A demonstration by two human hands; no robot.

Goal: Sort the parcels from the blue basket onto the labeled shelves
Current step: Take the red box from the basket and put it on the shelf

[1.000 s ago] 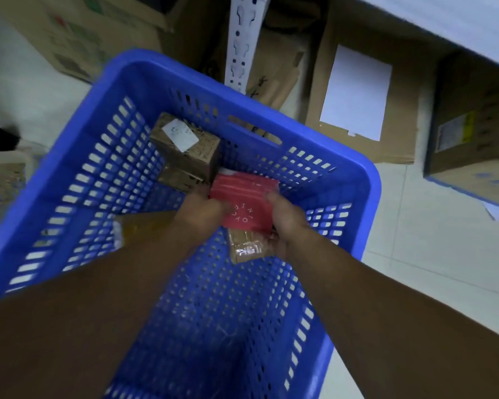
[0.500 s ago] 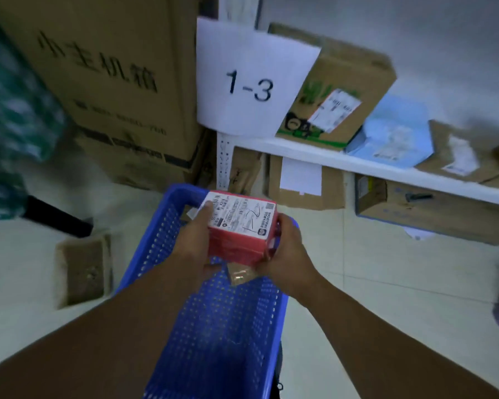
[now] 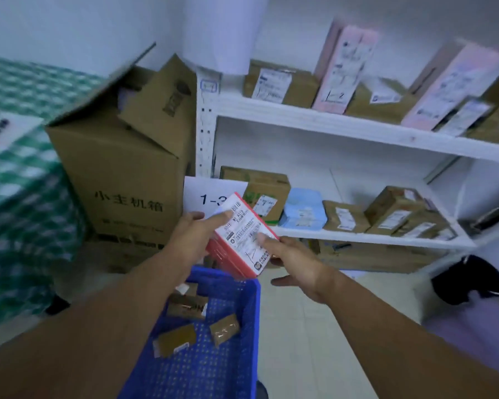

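Both forearms run off the btm edge. The blue basket (image 3: pixel 251 312) sits below them, its near end cut off by the frame and its left side covered by the L forearm. Inside, three small brown parcels (image 3: pixel 224 329) lie loose on the mesh floor. One more bit at the far end is half hidden, can't tell what.

Above the basket's far rim the red parcel (image 3: pixel 242 240) is held in the air, tilted. Its white shipping label faces the camera w/ barcodes and print too blurred to read, and red sides show at left and btm. The L hand (image 3: pixel 190 237) grips its left edge, thumb on the label, fingers curled behind out of sight. The R hand (image 3: pixel 294 260) pinches the btm right corner, thumb on the label, most fingers hidden under it, one sticking out free below.

Behind the parcel is a paper 1-3 sign (image 3: pixel 205 198), last digit partly covered. The lower shelf (image 3: pixel 357 239) holds brown cartons and a light-blue pack (image 3: pixel 303 210). The upper shelf (image 3: pixel 357 126) holds brown cartons and pink boxes (image 3: pixel 343 61), right end cut off. A big carton (image 3: pixel 121 174) stands left of the rack, flaps open. A checked cloth (image 3: pixel 26 197) at far left is blurred.
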